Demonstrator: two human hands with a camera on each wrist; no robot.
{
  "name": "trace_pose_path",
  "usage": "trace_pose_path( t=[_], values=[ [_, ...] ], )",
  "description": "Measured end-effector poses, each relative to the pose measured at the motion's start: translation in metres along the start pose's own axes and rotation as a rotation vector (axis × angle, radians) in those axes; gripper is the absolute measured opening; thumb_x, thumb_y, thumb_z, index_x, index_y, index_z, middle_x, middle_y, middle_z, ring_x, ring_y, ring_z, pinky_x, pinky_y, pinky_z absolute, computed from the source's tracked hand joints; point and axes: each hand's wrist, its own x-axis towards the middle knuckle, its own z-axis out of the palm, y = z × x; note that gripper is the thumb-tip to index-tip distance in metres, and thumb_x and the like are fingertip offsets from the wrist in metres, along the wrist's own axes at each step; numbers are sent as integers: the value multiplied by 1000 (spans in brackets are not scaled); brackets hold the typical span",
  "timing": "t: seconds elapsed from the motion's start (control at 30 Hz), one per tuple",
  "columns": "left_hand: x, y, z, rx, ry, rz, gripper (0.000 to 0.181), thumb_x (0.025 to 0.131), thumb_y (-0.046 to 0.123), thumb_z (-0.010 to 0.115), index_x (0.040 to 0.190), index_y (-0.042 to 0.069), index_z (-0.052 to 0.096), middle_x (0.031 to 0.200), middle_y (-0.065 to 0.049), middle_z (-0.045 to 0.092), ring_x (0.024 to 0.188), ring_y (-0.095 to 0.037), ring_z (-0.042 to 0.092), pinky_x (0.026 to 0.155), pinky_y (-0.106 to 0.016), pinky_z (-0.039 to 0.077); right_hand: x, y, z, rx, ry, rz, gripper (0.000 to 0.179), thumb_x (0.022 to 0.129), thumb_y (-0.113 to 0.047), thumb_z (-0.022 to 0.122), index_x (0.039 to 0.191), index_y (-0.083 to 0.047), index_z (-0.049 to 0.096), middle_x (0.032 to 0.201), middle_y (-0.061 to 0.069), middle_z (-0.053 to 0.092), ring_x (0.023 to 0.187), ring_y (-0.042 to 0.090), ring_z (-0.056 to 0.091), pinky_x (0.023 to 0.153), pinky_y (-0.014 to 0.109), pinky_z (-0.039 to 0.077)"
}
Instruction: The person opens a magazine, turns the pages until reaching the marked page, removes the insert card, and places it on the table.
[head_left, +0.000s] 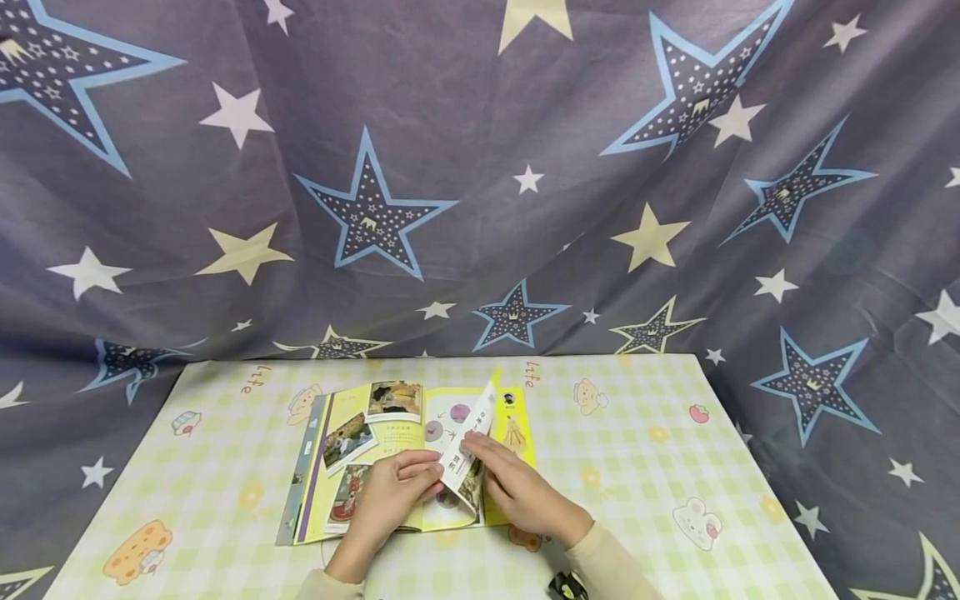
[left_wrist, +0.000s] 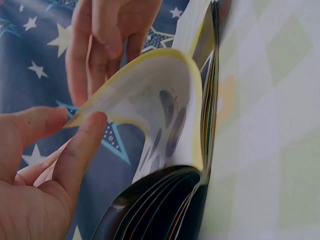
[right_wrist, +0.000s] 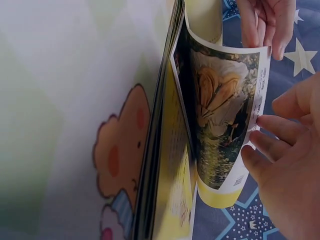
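In the head view, the left hand (head_left: 393, 492) was at the lower middle of the frame, its thumb and forefinger pinching the corner of a lifted page (head_left: 478, 421), as the left wrist view showed closely. The right hand (head_left: 521, 487), a little to the right, had its fingers extended, the tips touching the edge of that same page without gripping it. Pale sleeves (head_left: 615, 567) ran from both wrists to the bottom edge. The page stood up in a curl, one side white with dark lettering and the other, in the right wrist view, bearing a large printed picture above a yellow margin. It belonged to an open book (head_left: 408, 437) lying at the lower middle of the frame, whose left side carried three tilted photographs on yellow and whose right side showed more yellow paper behind the right hand. Under the book was the counter (head_left: 637, 508), covered in green and white checks with small cartoon figures, among them a white one at the lower right and a yellow one at the lower left. At the bottom edge, just beside the right sleeve, was a black object (head_left: 567, 586), perhaps a strap, though it was cut off. Behind everything hung a dark cloth (head_left: 480, 225) patterned with stars, filling the upper frame.
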Motion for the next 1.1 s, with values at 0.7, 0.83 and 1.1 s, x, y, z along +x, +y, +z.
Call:
trace_pose_path(
  t=[0.7,0.83,1.1],
  values=[
    [-12,-6,-51,46,242,-74,30,91,1,72,120,-6,68,101,-18,73,85,-24,74,77,-29,61,-22,21,-14,8,-144,213,63,101,-24,63,156,-11,34,158,13,33,146,28,29,118,51,32],
    [-21,-6,-72,84,294,-88,35,93,5,72,125,-7,65,106,-18,73,85,-20,74,78,-28,61,-29,27,-16,-27,-207,219,70,94,-24,71,154,-8,38,159,17,30,147,34,25,117,55,30],
    [-37,-5,-104,101,365,-147,42,95,8,71,131,-9,58,109,-17,72,85,-15,73,80,-27,60,-35,30,-13,-132,-255,192,80,85,-31,82,151,-9,43,159,21,28,146,42,23,116,59,30]
  ],
)
